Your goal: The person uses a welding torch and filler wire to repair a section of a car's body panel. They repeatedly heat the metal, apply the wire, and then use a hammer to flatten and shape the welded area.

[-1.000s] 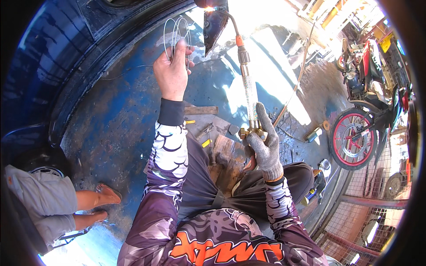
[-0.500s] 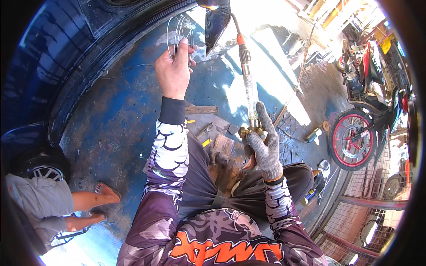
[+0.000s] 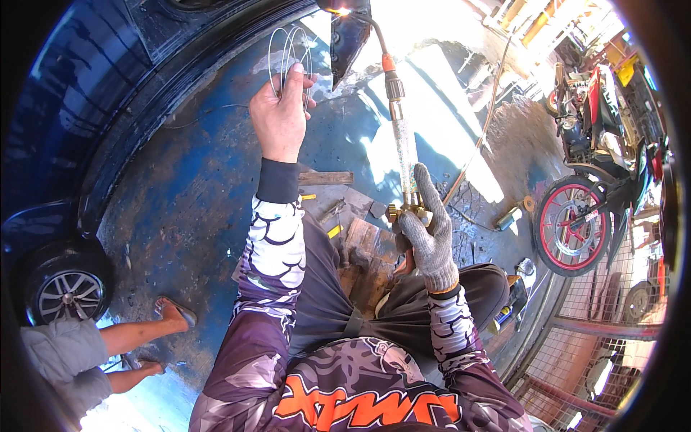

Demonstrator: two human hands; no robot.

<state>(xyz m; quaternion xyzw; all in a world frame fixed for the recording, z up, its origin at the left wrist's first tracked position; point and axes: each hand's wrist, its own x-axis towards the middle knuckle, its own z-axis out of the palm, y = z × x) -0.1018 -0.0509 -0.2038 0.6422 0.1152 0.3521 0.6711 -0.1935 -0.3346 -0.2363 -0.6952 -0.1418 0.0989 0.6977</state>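
My bare left hand (image 3: pixel 279 126) pinches a loose coil of thin silvery wire (image 3: pixel 270 61), whose loops stand up above the fingers. In my right hand (image 3: pixel 432 245), covered by a grey knit glove, lies a gas welding torch (image 3: pixel 404 147), gripped at its brass valve end. The torch points away from me, and its bent neck curves left at the top. A small bright flame or glow (image 3: pixel 343 11) shows at the tip, against a dark metal piece (image 3: pixel 349 50) at the upper edge. Glare hides where the wire's end lies.
A dark blue car body (image 3: pixel 86 129) curves along the left, with a wheel (image 3: pixel 68 295). Another person's legs (image 3: pixel 137 335) stand at lower left. Wood blocks (image 3: pixel 371 245) lie between my legs. A hose (image 3: pixel 489 115) crosses the floor; a motorcycle (image 3: pixel 576 223) stands right.
The torch and my left hand with the wire have shifted very slightly left. At lower left the other person's legs have moved, uncovering more of the car wheel.
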